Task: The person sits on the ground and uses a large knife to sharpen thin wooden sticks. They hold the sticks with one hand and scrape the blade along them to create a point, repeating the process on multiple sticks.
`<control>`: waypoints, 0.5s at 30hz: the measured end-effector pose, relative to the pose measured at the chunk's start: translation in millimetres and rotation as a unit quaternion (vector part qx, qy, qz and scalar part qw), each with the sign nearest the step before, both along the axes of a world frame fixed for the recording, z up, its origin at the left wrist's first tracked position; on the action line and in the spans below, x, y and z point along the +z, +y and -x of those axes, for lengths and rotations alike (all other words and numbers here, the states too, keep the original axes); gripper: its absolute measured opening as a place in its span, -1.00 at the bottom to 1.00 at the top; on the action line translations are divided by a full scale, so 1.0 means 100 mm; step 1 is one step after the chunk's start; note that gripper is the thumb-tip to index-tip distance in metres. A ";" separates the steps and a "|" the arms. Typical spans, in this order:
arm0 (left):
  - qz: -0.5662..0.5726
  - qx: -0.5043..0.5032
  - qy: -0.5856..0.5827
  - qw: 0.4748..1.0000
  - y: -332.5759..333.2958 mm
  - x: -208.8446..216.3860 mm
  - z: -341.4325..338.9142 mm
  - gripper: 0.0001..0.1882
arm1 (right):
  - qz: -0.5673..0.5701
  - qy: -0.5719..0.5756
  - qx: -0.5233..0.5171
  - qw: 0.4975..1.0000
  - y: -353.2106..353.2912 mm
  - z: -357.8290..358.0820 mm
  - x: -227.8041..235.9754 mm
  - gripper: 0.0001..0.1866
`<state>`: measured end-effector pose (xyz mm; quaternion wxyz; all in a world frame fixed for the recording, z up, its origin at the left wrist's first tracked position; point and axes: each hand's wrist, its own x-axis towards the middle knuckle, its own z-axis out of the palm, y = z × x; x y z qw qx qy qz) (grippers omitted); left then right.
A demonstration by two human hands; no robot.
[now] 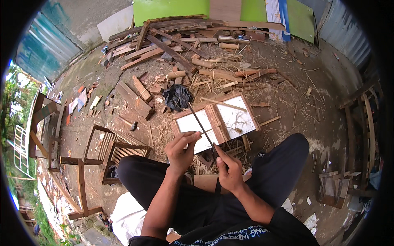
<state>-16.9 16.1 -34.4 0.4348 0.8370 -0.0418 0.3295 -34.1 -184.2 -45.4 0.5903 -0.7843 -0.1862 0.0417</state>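
Note:
My right hand [230, 171] is closed around the near end of a long, thin, dark blade [198, 119], seen nearly edge-on; its handle is hidden in the fist. The blade slants up and to the left. My left hand [180, 151] pinches a thin light-coloured stick [208, 130], which points right and crosses the blade. Whether the two touch I cannot tell. Beyond both hands lies a wooden-framed white panel [238, 119] with a wide wooden bar [216, 122] across its middle. Thin shavings lie on the panel.
A black plastic bag [177, 97] lies behind the panel. Further off is a heap of planks and wood scraps [172, 49]. To the left are a hammer [129, 122] and a slatted wooden chair [117, 149]. A wooden rack [361, 135] stands at the right.

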 end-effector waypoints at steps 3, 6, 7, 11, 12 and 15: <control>-0.001 -0.027 -0.009 1.000 -0.04 0.04 0.01 -0.81 | 0.006 -0.012 -0.001 1.000 -0.04 0.00 0.04 -0.59; -0.006 -0.028 -0.003 1.000 -0.05 0.09 -0.01 -0.79 | -0.002 -0.036 0.004 0.999 -0.04 0.00 0.12 -0.59; -0.012 -0.035 -0.010 0.999 -0.06 0.11 -0.01 -0.80 | -0.007 -0.049 0.007 0.999 -0.04 -0.01 0.14 -0.59; -0.020 -0.044 -0.014 0.999 -0.08 0.08 0.00 -0.81 | 0.006 -0.006 -0.003 1.000 -0.08 -0.05 0.05 -0.60; -0.017 -0.036 -0.016 0.999 -0.07 0.07 -0.02 -0.81 | 0.015 -0.009 0.000 1.000 -0.07 -0.06 0.09 -0.60; -0.027 -0.038 0.008 0.999 -0.07 0.01 -0.03 -0.82 | 0.015 -0.028 -0.005 0.999 -0.07 -0.04 0.09 -0.60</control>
